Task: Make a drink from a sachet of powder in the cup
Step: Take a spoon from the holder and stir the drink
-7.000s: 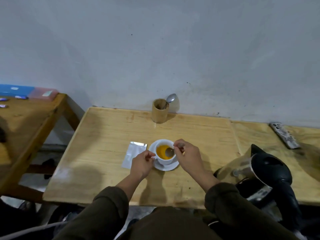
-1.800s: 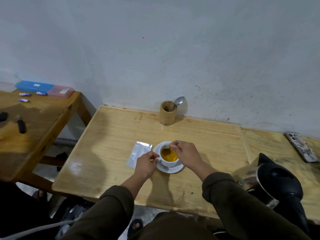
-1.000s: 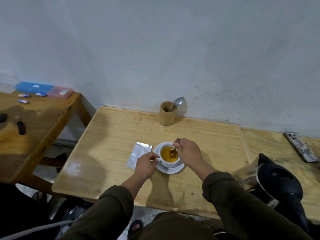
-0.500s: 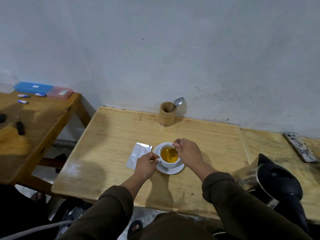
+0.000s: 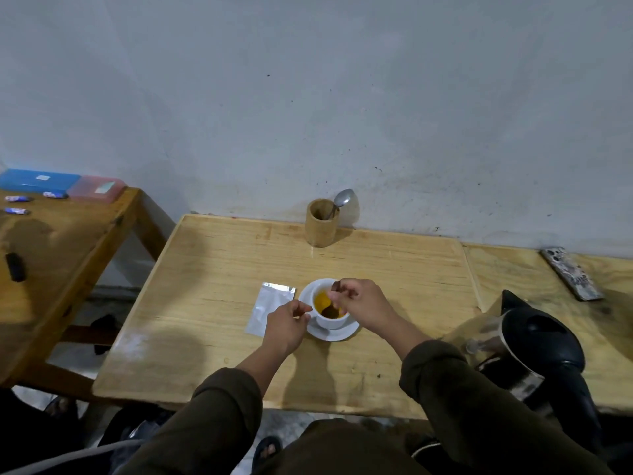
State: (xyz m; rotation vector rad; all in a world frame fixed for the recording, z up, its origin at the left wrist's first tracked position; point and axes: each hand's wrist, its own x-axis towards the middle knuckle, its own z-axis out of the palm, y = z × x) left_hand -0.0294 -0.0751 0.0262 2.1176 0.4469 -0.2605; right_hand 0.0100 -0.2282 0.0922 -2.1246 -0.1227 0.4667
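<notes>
A white cup (image 5: 331,320) holding orange liquid stands on a white saucer (image 5: 337,333) in the middle of the pale wooden table (image 5: 219,269). My right hand (image 5: 363,305) pinches the handle of a spoon (image 5: 330,311) whose bowl dips into the drink at the near side of the cup. My left hand (image 5: 286,325) grips the cup's handle on its left side. A flat silver sachet (image 5: 269,308) lies on the table just left of the saucer, its near corner hidden under my left hand.
A bamboo holder (image 5: 320,223) with a second spoon (image 5: 340,200) stands by the wall. A black and steel kettle (image 5: 534,351) sits at the right near the table's front edge. A phone (image 5: 572,277) lies far right. A lower side table (image 5: 51,255) with small boxes is left.
The spoon's bowl has swung round inside the cup from the far side to the near side. My left hand has stayed on the cup's handle.
</notes>
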